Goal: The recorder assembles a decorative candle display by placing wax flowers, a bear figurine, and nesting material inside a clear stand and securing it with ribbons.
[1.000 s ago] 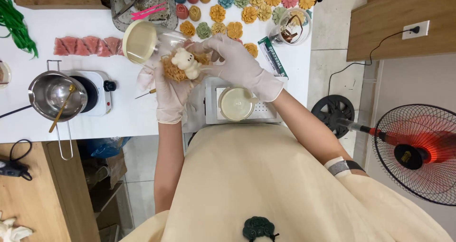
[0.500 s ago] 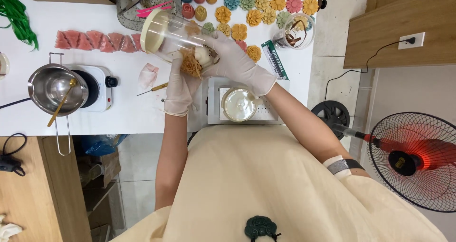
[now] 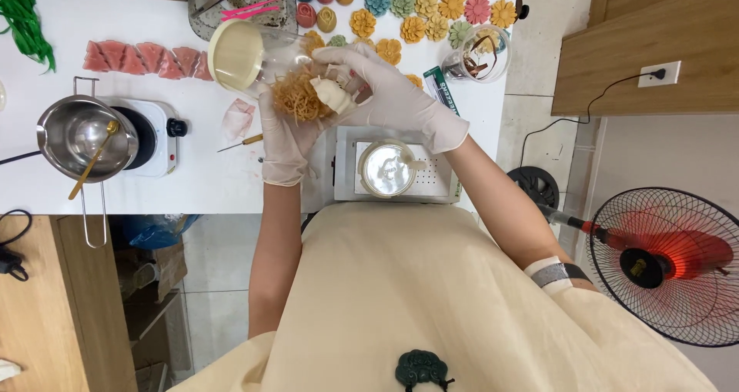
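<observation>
White tabletop (image 3: 192, 184): our left hand (image 3: 289, 134) cups a tangled orange fibre wad (image 3: 296, 99), soft and light; right hand (image 3: 385, 92) grip closes around the clear jar (image 3: 265, 53), slippery, best held mid-body.

Both gloved hands raised together: left hand (image 3: 289, 126) cupped, right hand (image 3: 392, 92) gripping.
</observation>
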